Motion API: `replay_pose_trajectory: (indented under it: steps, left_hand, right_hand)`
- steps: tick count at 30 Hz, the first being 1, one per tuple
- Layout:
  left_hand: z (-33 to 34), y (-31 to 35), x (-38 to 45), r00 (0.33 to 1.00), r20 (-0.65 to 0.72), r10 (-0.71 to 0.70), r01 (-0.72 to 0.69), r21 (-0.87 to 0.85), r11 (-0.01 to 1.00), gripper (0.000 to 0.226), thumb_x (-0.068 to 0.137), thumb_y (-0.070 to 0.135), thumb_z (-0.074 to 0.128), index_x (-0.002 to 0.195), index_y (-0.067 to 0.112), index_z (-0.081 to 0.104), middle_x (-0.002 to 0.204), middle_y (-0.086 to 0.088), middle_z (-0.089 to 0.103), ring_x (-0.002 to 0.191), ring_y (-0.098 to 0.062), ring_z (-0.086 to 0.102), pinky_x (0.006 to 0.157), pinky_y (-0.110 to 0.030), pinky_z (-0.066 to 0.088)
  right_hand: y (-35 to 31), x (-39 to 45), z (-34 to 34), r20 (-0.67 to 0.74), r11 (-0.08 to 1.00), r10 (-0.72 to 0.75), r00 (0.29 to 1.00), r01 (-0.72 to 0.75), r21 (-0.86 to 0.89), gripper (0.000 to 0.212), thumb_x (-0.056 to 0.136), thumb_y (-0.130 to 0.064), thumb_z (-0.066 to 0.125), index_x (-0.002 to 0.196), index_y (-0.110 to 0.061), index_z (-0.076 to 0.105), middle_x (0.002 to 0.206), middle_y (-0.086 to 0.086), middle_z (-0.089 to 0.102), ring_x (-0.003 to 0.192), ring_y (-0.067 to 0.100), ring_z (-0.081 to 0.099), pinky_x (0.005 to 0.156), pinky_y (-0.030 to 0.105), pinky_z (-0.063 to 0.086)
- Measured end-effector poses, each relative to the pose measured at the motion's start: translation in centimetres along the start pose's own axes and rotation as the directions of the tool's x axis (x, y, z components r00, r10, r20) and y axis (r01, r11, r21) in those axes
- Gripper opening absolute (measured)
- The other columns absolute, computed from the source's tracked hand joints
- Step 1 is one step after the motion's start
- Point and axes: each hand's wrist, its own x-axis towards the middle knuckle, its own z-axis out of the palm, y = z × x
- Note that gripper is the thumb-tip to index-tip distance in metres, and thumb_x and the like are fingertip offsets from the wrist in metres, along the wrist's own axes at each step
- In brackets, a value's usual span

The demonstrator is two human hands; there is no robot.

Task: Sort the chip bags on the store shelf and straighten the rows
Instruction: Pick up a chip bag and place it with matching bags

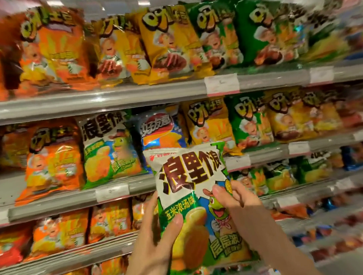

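Chip bag [195,206], white & green w/ a cartoon corn figure, is held upright in front of the shelves, both hands clamped on it. Left hand [156,242] grips its left edge, thumb across the front, fingers behind. Right hand [235,201] pinches the right side near the middle. Just behind & up-left, a matching white-green bag [109,145] stands on the middle shelf [70,198], w/ an orange bag [53,158] to its left & a blue bag [161,130] to its right. Further right: yellow bag [208,123], then green bag [250,120]. Top shelf [103,98] runs orange, yellow, green left to right. Price tags [222,84] sit on the rail fronts. Far right is blurred.
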Motion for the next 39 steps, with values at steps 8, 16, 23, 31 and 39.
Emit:
replay_pose_trajectory:
  steps: [8, 16, 23, 31, 39]
  left_hand:
    - [8.0, -1.7, 5.6, 0.993, 0.068, -0.093, 0.096, -0.049, 0.994, 0.054, 0.075, 0.036, 0.082, 0.122, 0.049, 0.057, 0.107, 0.02, 0.075, 0.101, 0.002, 0.07, 0.089, -0.026, 0.058]
    - [14.8, -2.6, 12.0, 0.983, 0.175, -0.053, 0.057, -0.018, 0.998, 0.055, 0.073, 0.05, 0.067, 0.122, 0.065, 0.046, 0.108, 0.039, 0.067, 0.098, 0.015, 0.064, 0.072, -0.01, 0.053]
    - [17.6, -3.6, 14.4, 0.986, 0.156, -0.059, 0.06, -0.002, 0.998, 0.068, 0.064, 0.068, 0.061, 0.126, 0.076, 0.035, 0.123, 0.034, 0.061, 0.109, 0.003, 0.065, 0.083, -0.027, 0.059]
    - [21.4, -4.4, 16.1, 0.985, 0.158, -0.075, 0.077, -0.009, 0.997, 0.064, 0.071, 0.056, 0.066, 0.127, 0.073, 0.04, 0.12, 0.03, 0.066, 0.113, -0.002, 0.065, 0.088, -0.036, 0.059]
    - [29.7, -5.5, 17.7, 0.999, 0.052, 0.0, -0.004, 0.066, 0.998, 0.078, 0.062, 0.073, 0.077, 0.131, 0.071, 0.039, 0.137, 0.024, 0.059, 0.127, -0.004, 0.057, 0.107, -0.046, 0.048]
  right_hand:
    - [0.7, 4.4, -7.9, -0.113, 0.988, -0.026, 0.993, 0.008, -0.157, 0.079, 0.075, -0.09, 0.046, 0.133, -0.037, 0.052, 0.13, -0.009, 0.064, 0.116, 0.014, 0.063, 0.103, 0.047, 0.05]
    - [-0.5, 10.4, -14.6, -0.183, 0.979, -0.14, 0.973, 0.109, -0.173, 0.052, 0.082, -0.068, 0.055, 0.096, -0.019, 0.064, 0.084, -0.003, 0.074, 0.082, 0.013, 0.072, 0.082, 0.043, 0.056]
    - [-0.2, 13.0, -17.3, -0.171, 0.98, -0.183, 0.968, 0.165, -0.11, 0.04, 0.087, -0.058, 0.06, 0.106, -0.024, 0.067, 0.097, -0.003, 0.077, 0.09, 0.017, 0.075, 0.087, 0.049, 0.059]
    - [0.4, 15.7, -21.1, -0.153, 0.975, -0.215, 0.965, 0.204, -0.087, 0.041, 0.08, -0.062, 0.057, 0.107, -0.031, 0.066, 0.094, -0.014, 0.076, 0.087, 0.005, 0.073, 0.075, 0.025, 0.058]
    - [1.4, 18.5, -28.9, -0.108, 0.965, -0.261, 0.959, 0.26, -0.02, 0.021, 0.092, -0.046, 0.058, 0.092, -0.025, 0.064, 0.078, -0.023, 0.073, 0.075, -0.008, 0.068, 0.062, 0.008, 0.048]
